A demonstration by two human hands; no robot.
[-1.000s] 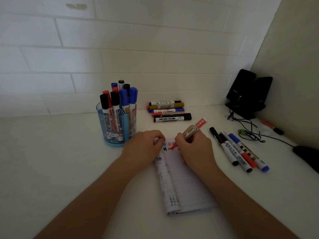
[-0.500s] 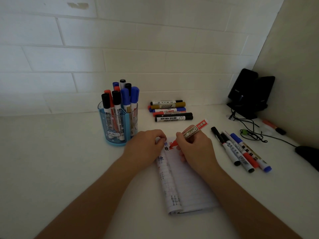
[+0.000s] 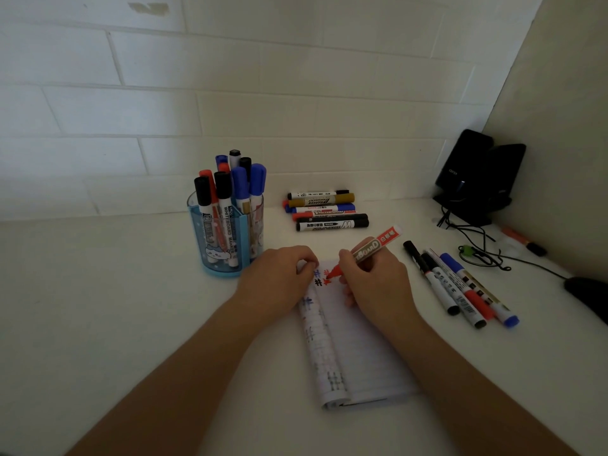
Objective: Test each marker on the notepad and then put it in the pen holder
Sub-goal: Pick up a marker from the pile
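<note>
A lined notepad [image 3: 362, 350] lies open on the white desk, its turned pages rolled up at the left and bearing blue, black and red hash marks near the top. My right hand [image 3: 378, 284] grips an uncapped red whiteboard marker [image 3: 378, 245], whose tip touches the page beside the marks. With curled fingers, my left hand [image 3: 279, 278] holds down the pad's top left corner. The blue translucent pen holder [image 3: 210, 232] stands just left of that hand, with several capped markers upright inside.
Several markers [image 3: 325, 212] lie in a row by the back wall. Further markers [image 3: 460, 287] lie right of the pad. Black speakers [image 3: 477, 179], cables [image 3: 483, 255], an orange marker [image 3: 523, 241] and a dark mouse [image 3: 589, 294] fill the right corner.
My right hand has moved the red marker's tip in small strokes at the top of the page, leaving a red mark. My left hand has stayed put.
</note>
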